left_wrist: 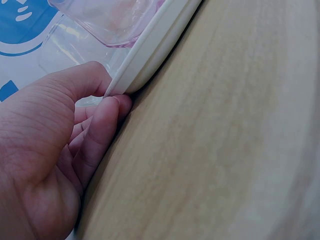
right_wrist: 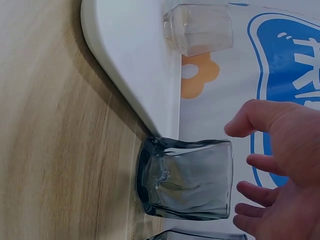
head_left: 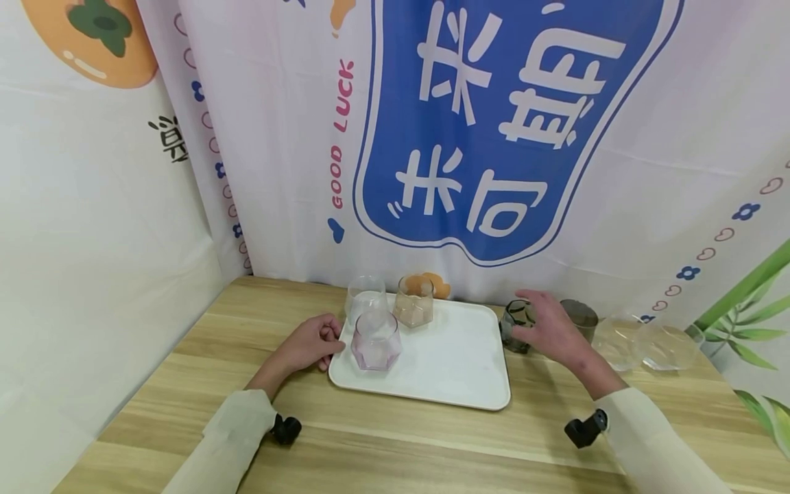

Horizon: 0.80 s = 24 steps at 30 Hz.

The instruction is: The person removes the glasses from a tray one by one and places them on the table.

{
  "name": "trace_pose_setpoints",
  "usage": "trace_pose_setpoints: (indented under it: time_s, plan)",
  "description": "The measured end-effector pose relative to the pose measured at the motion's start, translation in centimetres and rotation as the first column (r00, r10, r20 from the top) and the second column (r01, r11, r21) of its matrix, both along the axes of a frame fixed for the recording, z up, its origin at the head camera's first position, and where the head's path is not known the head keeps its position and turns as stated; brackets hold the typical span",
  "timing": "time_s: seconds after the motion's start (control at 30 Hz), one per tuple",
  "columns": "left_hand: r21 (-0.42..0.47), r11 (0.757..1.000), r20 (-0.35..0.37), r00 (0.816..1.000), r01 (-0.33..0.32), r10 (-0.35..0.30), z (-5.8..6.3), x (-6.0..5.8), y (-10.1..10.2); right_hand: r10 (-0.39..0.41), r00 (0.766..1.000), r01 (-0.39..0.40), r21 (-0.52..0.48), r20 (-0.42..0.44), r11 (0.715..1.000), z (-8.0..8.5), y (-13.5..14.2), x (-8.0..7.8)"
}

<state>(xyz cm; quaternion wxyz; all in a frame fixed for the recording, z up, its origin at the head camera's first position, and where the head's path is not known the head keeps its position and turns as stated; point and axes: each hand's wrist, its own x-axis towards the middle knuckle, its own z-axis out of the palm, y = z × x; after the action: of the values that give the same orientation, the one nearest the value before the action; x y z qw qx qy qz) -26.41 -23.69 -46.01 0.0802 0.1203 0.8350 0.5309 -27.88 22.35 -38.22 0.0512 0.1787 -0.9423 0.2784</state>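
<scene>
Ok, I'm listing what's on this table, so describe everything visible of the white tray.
The white rectangular tray has rounded corners and a low rim and looks like plastic. It lies on the light wood-grain table. On its left half stand a clear glass, an amber-tinted glass and a pink-tinted faceted glass. The left hand grips its left edge. A smoky grey glass stands by its right edge; whether they touch is unclear.

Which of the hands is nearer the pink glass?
Left. The left hand pinches the edge of the tray, just left of the pink glass; the right hand is across the tray by a dark glass.
</scene>
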Motion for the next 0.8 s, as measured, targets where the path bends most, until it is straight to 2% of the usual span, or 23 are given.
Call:
trace_pose_setpoints:
  time_s: [0.33,0.5,0.8]
  plan:
    - [-0.018,1.0,0.005,1.0,-0.017,0.017,-0.3,-0.1,0.1,0.024,0.995,-0.032,-0.083,-0.093,0.996,0.7,-1.4,1.1]
    - [-0.017,1.0,0.005,1.0,-0.021,0.021,-0.5,-0.2,0.0,0.046,0.989,-0.06,-0.096,-0.138,0.994,0.4,-2.9,1.5]
    - [-0.014,1.0,-0.001,1.0,-0.011,0.01,-0.4,-0.3,-0.1,0.137,0.982,-0.154,-0.137,-0.129,0.979,-0.3,-6.8,2.6]
